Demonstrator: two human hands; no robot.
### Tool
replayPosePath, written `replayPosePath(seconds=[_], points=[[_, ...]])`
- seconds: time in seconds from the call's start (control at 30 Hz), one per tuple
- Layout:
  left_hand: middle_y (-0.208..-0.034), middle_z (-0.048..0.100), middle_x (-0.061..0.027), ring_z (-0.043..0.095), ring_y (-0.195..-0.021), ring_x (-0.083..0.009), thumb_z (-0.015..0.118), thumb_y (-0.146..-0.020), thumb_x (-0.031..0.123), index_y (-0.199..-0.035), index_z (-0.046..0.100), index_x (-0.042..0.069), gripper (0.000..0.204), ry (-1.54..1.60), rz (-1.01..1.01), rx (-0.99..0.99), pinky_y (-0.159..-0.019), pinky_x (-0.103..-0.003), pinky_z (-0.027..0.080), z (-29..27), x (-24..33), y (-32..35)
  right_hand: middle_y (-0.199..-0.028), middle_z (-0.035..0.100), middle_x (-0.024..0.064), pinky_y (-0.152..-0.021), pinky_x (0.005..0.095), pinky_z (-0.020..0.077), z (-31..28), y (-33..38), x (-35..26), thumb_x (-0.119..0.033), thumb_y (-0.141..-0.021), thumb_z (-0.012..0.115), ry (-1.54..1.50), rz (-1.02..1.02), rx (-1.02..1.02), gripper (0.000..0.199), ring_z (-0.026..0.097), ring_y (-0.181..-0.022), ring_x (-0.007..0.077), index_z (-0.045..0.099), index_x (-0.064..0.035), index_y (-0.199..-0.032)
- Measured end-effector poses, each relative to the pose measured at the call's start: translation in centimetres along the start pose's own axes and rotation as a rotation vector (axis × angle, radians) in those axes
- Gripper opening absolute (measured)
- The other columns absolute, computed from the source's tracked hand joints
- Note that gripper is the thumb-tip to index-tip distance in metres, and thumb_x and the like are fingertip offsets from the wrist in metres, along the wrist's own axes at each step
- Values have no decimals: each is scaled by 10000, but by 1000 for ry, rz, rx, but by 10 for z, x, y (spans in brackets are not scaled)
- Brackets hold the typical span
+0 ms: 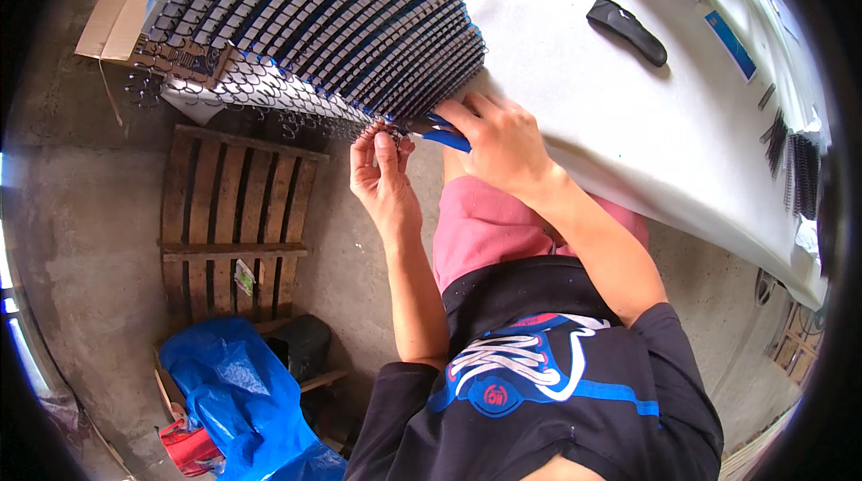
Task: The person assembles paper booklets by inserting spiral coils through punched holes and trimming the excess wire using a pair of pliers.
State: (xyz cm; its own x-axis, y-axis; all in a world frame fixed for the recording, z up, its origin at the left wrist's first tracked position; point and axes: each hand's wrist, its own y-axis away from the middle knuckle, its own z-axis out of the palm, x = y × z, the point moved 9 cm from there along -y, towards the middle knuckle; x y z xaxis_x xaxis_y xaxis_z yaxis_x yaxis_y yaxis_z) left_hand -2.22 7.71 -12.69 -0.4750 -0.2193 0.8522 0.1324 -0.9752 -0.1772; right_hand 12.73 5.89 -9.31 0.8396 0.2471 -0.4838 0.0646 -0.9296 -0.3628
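A large stack of spiral-bound books or pads (350,18) covers the left end of the white table, its dark wire coils in curved rows. Along the stack's near left side, many loose coil ends (260,90) stick out. My right hand (507,144) is closed around blue-handled pliers (446,138) at the stack's near corner, the jaws pointing left at a coil end. Just left of the jaws, my left hand (386,176) has thumb and fingers pinched together on a wire coil end. The exact contact between jaws and wire is too small to make out.
On the white table (575,104) lie a black elongated object (626,32), a blue card (730,45) and dark wire coils (802,176). Cardboard (117,9) borders the stack. A wooden pallet (235,211) and blue plastic sheet (233,382) lie on the floor at left.
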Motion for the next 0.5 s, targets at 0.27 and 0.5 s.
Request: replayPosePath(seconds=[0.27,0.5], points=[[-1006,613,-33,583,-863,-95,541,-929,109,-1153,542,33,236,-44,-28,-23,-692,-236,493,-10,8,1,-950,573,59,-860,407,392,-37,1,-10,-173,-689,675,16,-84,196,338,564,-955,236,595,-164,-1017],[-1033,615,-31,583,-858,-97,556,-924,120,-1120,561,29,216,-94,-3,-66,-683,-254,483,-6,11,-4,-925,554,42,-878,418,359,-35,-2,-21,-198,-670,689,99,-118,223,381,553,-924,222,580,-161,-1034]])
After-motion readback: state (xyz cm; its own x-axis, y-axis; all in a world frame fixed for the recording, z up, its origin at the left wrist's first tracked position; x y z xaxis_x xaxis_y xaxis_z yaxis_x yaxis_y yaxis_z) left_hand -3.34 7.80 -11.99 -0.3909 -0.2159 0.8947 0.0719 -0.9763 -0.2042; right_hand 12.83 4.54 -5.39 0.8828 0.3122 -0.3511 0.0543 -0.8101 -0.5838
